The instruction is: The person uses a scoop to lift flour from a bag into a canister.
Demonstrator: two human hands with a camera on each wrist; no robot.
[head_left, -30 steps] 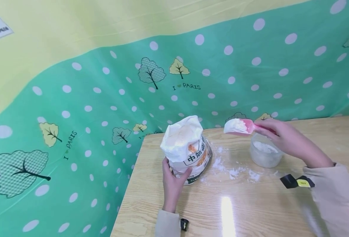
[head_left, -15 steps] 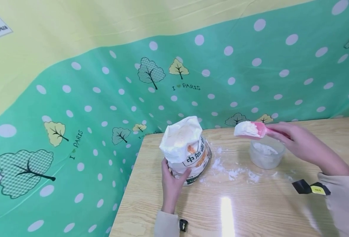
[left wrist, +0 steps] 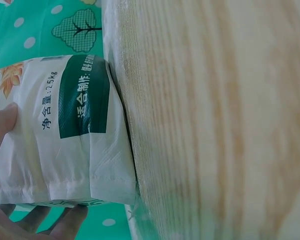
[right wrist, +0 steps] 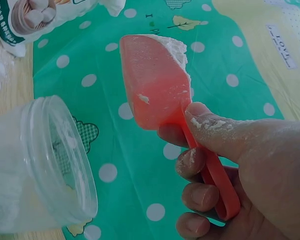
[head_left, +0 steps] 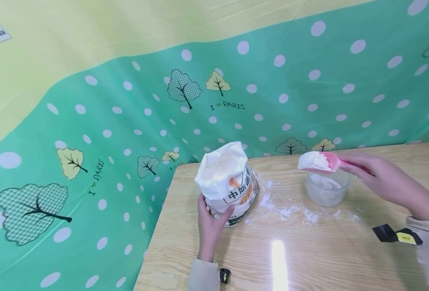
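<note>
My right hand (head_left: 389, 173) grips the handle of a pink scoop (right wrist: 154, 85) heaped with white flour (head_left: 314, 161). In the head view the scoop is held level over the rim of a clear round tub (head_left: 325, 195), which has some flour inside. Flour dusts the thumb and a finger in the right wrist view. My left hand (head_left: 210, 226) holds the lower side of an open white flour bag (head_left: 219, 178), thumb on the front and fingers round the far side. The left wrist view shows the bag's printed base (left wrist: 65, 125) standing on the table.
White flour spills (head_left: 287, 212) lie on the wooden table (head_left: 250, 258) between bag and tub. A green and yellow printed cloth (head_left: 156, 81) hangs behind the table and along its left side.
The right hand has carried the loaded scoop rightward, from the space between bag and tub to over the tub. The left hand and the bag have stayed in place.
</note>
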